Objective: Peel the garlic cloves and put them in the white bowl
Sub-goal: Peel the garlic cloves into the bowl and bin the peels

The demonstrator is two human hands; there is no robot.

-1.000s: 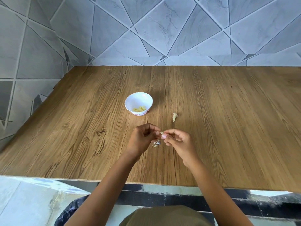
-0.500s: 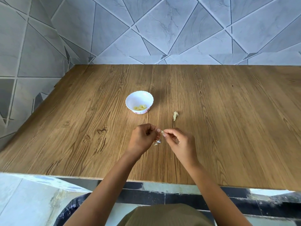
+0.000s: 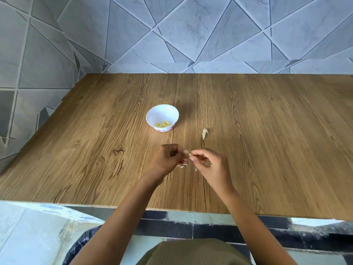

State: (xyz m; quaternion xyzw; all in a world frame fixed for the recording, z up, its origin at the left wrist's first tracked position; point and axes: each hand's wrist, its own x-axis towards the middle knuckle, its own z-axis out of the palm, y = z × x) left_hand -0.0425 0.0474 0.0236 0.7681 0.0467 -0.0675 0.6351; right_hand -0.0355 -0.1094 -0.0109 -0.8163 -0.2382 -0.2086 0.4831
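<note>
Clove: one clove (image 3: 190,154), between your hands.
Left: your left hand (image 3: 168,159) curls and pinches it.
Right: your right hand (image 3: 212,165) pinches it too.
Bowl: one bowl (image 3: 162,112), ahead, a bit left; left hand nearer.
Inside: some peeled cloves (image 3: 163,123), too small to count.
Loose: one pale bit (image 3: 204,133) right of the bowl.

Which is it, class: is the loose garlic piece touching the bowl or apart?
Apart. The head view shows the garlic piece lying right of the bowl, with bare table between them.
</note>
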